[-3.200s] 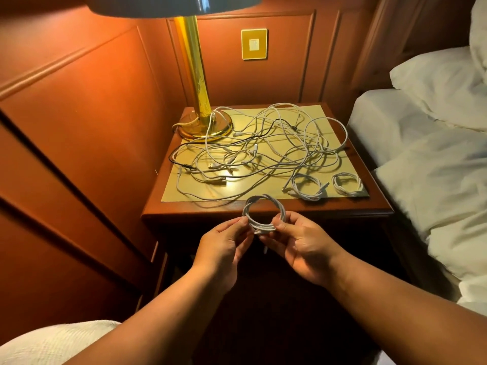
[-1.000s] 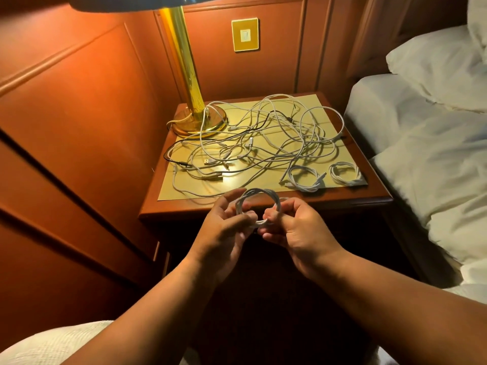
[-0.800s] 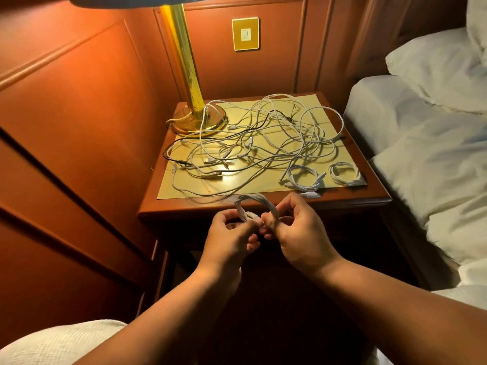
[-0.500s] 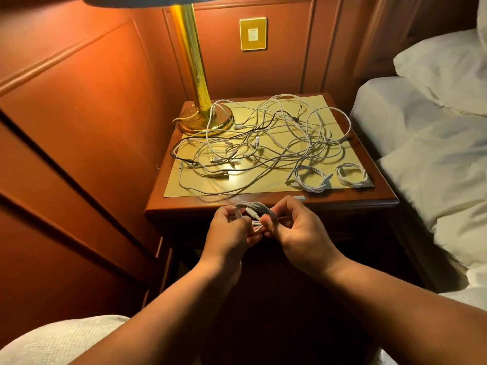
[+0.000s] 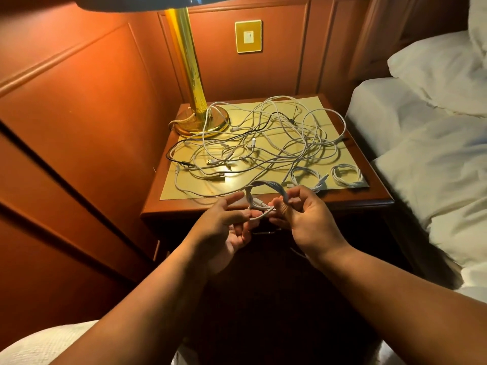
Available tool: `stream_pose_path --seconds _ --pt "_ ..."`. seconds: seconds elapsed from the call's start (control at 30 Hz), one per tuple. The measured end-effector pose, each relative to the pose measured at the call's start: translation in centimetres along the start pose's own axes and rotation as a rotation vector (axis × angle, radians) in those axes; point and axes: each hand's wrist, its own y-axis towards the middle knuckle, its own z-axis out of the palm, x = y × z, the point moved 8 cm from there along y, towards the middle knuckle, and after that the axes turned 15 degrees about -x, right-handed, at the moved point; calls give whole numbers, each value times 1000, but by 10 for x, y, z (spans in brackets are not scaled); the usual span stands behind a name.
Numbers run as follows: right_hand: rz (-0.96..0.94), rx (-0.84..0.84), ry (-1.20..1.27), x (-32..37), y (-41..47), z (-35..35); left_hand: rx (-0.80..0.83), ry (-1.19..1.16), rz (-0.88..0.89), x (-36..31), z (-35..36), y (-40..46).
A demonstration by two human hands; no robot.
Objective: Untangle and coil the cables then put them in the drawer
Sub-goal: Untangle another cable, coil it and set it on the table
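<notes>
Tangled cables [image 5: 263, 143] cover nightstand [image 5: 369, 201] beside brass lamp [image 5: 195, 101], two coils [image 5: 345, 175]

The desk [image 5: 266, 205] is reddish wood with a smooth, slightly glossy polish, and a matt pale yellow mat [image 5: 329, 109] covers its top. The lamp [image 5: 189, 75] has a shiny brass-coloured metal stem and base. The cables [image 5: 263, 143] look like smooth white plastic, one black. The wall panels [image 5: 79, 114] are satin-finished wood. The bedding [image 5: 434, 154] is soft, creased white cloth.
</notes>
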Motion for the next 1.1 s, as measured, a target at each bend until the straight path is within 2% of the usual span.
stream_pose_path --seconds 0.13,0.2,0.27,0.47,0.57,0.7,0.93,1.1 --pt "105 7 116 -4 -1 3 52 -192 -114 12 6 -2" --pt "123 28 138 -4 -3 5 73 -336 -154 12 9 -5" --pt "119 63 156 -4 -5 9 80 -377 -166 11 11 -6" --pt "55 156 114 -2 -13 16 -37 -265 -81 10 0 -2" --pt "79 122 101 -3 -7 13 -59 -8 78 3 -1 -2" --pt "152 89 138 -8 -3 9 13 268 248 1 6 -3" --pt "175 171 186 -4 -11 13 -180 163 257 0 -11 4" --pt "304 173 164 -20 -13 15 -143 53 158 9 -12 3"
